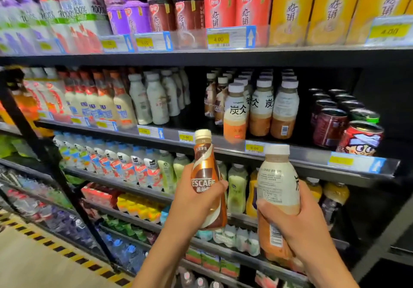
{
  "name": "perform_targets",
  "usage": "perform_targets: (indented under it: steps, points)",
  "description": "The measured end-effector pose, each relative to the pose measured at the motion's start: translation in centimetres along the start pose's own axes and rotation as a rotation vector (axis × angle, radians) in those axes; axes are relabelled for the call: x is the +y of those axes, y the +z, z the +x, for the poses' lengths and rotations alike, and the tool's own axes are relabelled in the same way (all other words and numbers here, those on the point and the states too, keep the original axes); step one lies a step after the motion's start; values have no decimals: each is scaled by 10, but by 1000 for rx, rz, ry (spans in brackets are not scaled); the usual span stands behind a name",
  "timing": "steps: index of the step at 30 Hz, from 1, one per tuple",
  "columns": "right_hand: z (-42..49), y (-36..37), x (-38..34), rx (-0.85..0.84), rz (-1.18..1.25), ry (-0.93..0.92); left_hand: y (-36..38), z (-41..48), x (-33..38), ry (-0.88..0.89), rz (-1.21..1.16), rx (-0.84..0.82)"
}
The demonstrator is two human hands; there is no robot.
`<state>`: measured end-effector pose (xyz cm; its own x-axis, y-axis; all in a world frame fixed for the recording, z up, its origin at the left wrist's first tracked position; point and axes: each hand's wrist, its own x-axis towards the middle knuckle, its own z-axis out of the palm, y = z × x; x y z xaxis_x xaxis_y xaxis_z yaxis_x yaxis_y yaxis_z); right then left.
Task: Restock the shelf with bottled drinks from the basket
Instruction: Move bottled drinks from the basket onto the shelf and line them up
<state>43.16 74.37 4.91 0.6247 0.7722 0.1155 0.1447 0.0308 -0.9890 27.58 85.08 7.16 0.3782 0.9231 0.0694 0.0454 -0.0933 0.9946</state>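
Below the shelf, the left forearm and right forearm are bare, and so are the left grip and right grip. A small glint on one left finger may be a ring.

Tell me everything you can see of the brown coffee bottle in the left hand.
The brown coffee bottle looks like plastic, in a glossy brown, copper and white wrap reading ESCAFE, with a pale gold cap on. It is nearly upright, top leaning slightly left, in front of the shelves. Only the left hand grips it, round its lower half.
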Motion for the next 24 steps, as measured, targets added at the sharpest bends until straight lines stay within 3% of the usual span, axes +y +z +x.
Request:
perform_targets:
  steps: [16,22,24]
  points:
    - [101,56,-58,252,-24,-108,-53,181,35,91,-32,-75]
    - [132,70,-81,349,-168,-122,-56,257,36,-88,-117,-178]
    - [142,75,-82,361,-182,-114,-46,280,38,-142,-173,-131]
